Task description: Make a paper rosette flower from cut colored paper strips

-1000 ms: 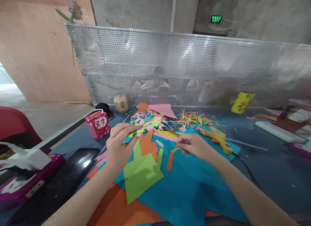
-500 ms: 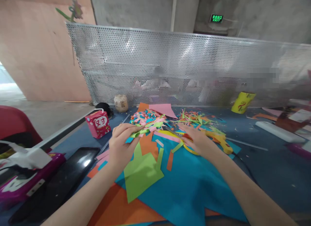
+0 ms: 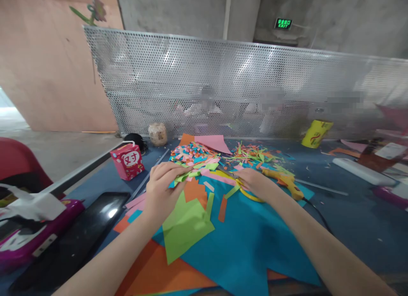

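Note:
My left hand (image 3: 164, 185) is closed on a green paper strip (image 3: 188, 176), with thumb below and fingers above. Right of it, my right hand (image 3: 256, 182) has its fingers curled at the yellow-handled scissors (image 3: 251, 197), whose blades point left; the fingertips are partly hidden. Beneath both hands lie a large blue sheet (image 3: 242, 232), a green piece of paper (image 3: 188, 228) and an orange sheet (image 3: 159, 272). Small cut strips, such as an orange one (image 3: 222, 208), are scattered over the blue sheet. Behind the left hand is a heap of small coloured paper rolls (image 3: 191, 151).
Paper shreds (image 3: 255, 152) and a yellow glue gun (image 3: 288, 183) with a cord lie to the right. On the left are a pink drink carton (image 3: 127, 162), a phone (image 3: 76, 232) and a purple power strip (image 3: 41, 241). A perforated metal screen (image 3: 191, 75) stands behind.
My right hand has drawn its fingers in around the scissors, where they were stretched over them before. My left hand, with the green strip, has shifted slightly to the right.

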`<control>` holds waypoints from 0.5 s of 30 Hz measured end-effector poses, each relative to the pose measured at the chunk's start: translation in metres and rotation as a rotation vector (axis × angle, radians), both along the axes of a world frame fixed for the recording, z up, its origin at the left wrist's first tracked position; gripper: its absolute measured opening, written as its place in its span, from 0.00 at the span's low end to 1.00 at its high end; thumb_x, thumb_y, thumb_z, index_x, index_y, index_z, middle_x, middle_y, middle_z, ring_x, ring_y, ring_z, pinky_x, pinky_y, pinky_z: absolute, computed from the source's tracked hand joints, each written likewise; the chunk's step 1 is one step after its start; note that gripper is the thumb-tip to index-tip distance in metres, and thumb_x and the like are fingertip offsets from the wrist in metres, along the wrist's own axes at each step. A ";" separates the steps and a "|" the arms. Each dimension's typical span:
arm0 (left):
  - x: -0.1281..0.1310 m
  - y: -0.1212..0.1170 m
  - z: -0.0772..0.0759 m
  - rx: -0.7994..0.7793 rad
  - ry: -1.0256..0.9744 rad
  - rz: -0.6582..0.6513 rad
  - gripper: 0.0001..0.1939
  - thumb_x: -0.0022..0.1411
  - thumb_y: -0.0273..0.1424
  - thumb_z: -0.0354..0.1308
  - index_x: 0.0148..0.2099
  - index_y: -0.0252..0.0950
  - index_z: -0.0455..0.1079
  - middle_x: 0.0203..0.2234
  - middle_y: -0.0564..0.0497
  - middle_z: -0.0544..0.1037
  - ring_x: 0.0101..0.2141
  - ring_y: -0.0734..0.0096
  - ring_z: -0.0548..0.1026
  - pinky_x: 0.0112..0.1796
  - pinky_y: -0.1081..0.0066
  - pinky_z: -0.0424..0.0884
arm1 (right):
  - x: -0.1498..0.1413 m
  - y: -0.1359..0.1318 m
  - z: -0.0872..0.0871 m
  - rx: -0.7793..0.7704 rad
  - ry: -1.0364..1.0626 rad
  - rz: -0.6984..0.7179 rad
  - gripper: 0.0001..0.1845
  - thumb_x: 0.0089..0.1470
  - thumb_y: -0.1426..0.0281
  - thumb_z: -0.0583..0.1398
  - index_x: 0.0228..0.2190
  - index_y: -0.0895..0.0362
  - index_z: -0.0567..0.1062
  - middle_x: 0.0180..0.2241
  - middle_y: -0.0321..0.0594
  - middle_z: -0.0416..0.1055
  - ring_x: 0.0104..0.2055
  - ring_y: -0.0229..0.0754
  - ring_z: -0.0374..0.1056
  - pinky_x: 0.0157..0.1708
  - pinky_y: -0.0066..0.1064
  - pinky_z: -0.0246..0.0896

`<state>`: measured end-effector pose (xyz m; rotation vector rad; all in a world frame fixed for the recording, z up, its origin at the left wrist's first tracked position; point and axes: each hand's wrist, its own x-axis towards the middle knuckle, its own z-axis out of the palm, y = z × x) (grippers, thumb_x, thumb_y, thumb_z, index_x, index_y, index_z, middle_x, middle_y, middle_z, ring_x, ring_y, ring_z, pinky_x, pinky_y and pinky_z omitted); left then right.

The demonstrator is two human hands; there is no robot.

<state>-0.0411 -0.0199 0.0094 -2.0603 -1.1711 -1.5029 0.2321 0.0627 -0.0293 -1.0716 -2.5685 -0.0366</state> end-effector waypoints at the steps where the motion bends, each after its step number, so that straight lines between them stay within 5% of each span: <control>1: 0.000 0.000 0.000 -0.005 0.002 -0.002 0.05 0.53 0.26 0.55 0.33 0.38 0.71 0.28 0.51 0.75 0.32 0.69 0.71 0.35 0.66 0.66 | 0.000 0.002 -0.002 -0.009 0.006 0.012 0.14 0.49 0.79 0.51 0.37 0.62 0.72 0.35 0.51 0.71 0.40 0.47 0.66 0.41 0.41 0.60; 9: 0.001 0.000 -0.002 -0.037 -0.004 -0.020 0.05 0.53 0.26 0.55 0.33 0.38 0.71 0.29 0.50 0.75 0.33 0.69 0.71 0.36 0.66 0.66 | -0.004 0.002 0.000 -0.113 0.240 -0.002 0.08 0.46 0.78 0.54 0.24 0.59 0.72 0.27 0.47 0.71 0.36 0.47 0.67 0.39 0.42 0.61; 15: 0.003 -0.001 -0.001 -0.038 0.020 -0.040 0.06 0.54 0.27 0.54 0.34 0.38 0.71 0.28 0.51 0.76 0.33 0.69 0.71 0.36 0.68 0.66 | -0.024 -0.024 0.022 -0.327 0.671 0.020 0.12 0.54 0.66 0.51 0.38 0.58 0.68 0.35 0.43 0.72 0.34 0.40 0.70 0.32 0.34 0.67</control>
